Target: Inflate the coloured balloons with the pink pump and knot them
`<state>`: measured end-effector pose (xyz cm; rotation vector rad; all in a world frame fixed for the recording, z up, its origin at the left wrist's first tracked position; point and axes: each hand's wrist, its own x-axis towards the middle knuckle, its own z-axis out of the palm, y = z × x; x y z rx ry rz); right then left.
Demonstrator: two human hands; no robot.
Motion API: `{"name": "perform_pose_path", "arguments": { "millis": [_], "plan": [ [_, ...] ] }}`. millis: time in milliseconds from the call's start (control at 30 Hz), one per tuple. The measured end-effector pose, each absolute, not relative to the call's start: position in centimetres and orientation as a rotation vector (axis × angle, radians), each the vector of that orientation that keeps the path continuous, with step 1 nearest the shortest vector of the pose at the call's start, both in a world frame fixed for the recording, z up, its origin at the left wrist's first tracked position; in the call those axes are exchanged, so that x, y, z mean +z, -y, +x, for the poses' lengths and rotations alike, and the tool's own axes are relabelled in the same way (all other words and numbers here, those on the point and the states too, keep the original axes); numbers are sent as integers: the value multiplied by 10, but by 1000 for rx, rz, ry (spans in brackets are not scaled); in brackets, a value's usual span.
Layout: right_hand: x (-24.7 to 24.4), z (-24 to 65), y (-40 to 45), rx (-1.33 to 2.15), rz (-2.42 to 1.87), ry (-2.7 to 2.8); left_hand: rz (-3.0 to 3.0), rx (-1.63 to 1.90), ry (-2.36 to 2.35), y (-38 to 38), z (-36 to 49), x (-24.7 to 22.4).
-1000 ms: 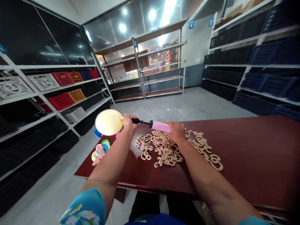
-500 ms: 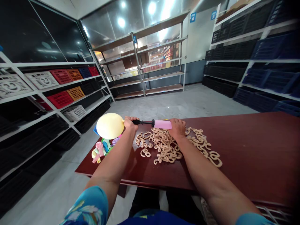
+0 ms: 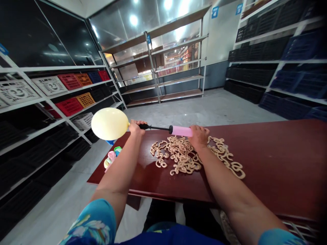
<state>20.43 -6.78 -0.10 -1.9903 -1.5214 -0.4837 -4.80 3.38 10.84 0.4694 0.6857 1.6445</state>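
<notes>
A pale yellow inflated balloon (image 3: 109,123) hangs off the left side of my left hand (image 3: 137,127), its neck at my fingers. That hand is closed around the black handle end of a hand pump (image 3: 178,131). The pump's thin black rod is drawn out between my hands. My right hand (image 3: 199,136) wraps round the right end of the pink barrel. Beneath the pump lies a pile of beige curled pieces (image 3: 182,154) on the dark red table (image 3: 265,160). Deflated coloured balloons (image 3: 111,156) lie at the table's left, partly hidden by my left forearm.
Shelves with white crates (image 3: 49,85), red crates (image 3: 69,106) and dark crates stand at the left. More dark crates (image 3: 291,105) fill the right shelves. A metal rack (image 3: 181,94) stands behind the table across a grey floor.
The yellow balloon looks larger and has moved left and up with my left hand. More of the pump's rod shows, my hands are farther apart, and the view has shifted slightly.
</notes>
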Motion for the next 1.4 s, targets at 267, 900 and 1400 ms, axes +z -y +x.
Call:
{"name": "perform_pose_path", "arguments": {
  "millis": [267, 900, 1400],
  "plan": [
    [-7, 198, 60, -434, -2021, 1580, 416, 1701, -658, -36, -33, 85],
    [-11, 200, 60, -490, -1949, 1631, 537, 1702, -663, -42, -71, 128],
    [-9, 186, 64, -452, -1871, 1834, 415, 1579, -590, -9, 7, 58]
  ]
}}
